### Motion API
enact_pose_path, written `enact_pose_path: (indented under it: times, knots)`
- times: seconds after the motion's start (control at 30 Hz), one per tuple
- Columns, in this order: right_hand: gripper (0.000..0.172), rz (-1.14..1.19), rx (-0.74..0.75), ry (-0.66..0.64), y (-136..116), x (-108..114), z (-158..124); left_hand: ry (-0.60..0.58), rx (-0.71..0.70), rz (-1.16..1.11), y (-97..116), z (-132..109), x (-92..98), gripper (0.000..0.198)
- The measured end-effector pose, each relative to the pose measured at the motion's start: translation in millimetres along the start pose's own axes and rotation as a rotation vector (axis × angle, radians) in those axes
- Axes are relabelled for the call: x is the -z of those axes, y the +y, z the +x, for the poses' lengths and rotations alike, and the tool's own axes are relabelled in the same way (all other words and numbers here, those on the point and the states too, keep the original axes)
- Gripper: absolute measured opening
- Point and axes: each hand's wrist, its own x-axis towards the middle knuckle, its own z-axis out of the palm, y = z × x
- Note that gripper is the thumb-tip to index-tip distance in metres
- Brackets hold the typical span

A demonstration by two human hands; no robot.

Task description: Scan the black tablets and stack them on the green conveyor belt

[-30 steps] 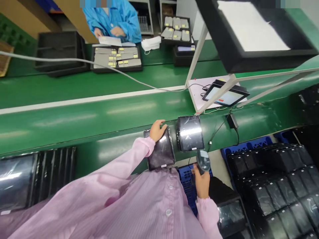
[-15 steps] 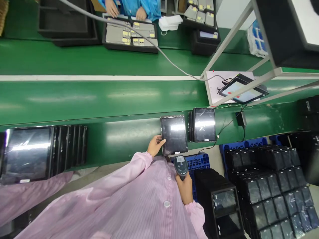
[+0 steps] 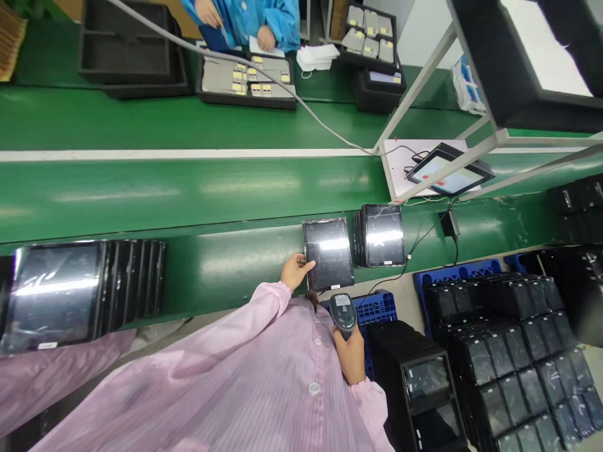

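Observation:
A black tablet with a glossy, film-covered screen lies at the bench's near edge, a small white label on its lower border. My left hand grips its left edge, thumb over the front and fingers at the side. In my right hand is a dark handheld barcode scanner, its head just below the labelled border and apart from it. Right of the tablet stands a leaning stack of similar tablets. Another row of tablets leans at the far left.
A metal frame carries a tilted touchscreen at the right. Crates of stacked dark units stand on the floor. Across the green bench, a co-worker's hands are over a black tray. A grey cable hangs across.
The view has shifted slightly. My left hand stays on the tablet's edge and the scanner remains below it. Across the bench, the co-worker's hands have changed position a little.

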Motion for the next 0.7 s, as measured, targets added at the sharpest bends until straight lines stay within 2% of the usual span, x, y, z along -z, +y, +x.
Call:
enact_pose_path:
  times: [0.17, 0.3, 0.53, 0.7]
  knots:
    - [0.036, -0.021, 0.001, -0.007, 4.1, 1.2, 2.0, 0.048, -0.014, -0.007, 2.4, -0.7, -2.5, 0.041]
    - [0.033, -0.002, 0.036, 0.015, 6.3, 2.5, 2.1, 0.056, 0.045, -0.098, 3.7, 1.8, -5.1, 0.044]
    - [0.032, -0.003, 0.017, -0.008, 5.3, 5.9, 0.9, 0.019, 0.167, -0.189, 13.8, 1.5, -2.8, 0.061]
    - [0.037, 0.006, -0.005, -0.027, 2.0, 9.4, 0.1, 0.001, 0.203, -0.222, 21.4, -2.0, -2.4, 0.064]
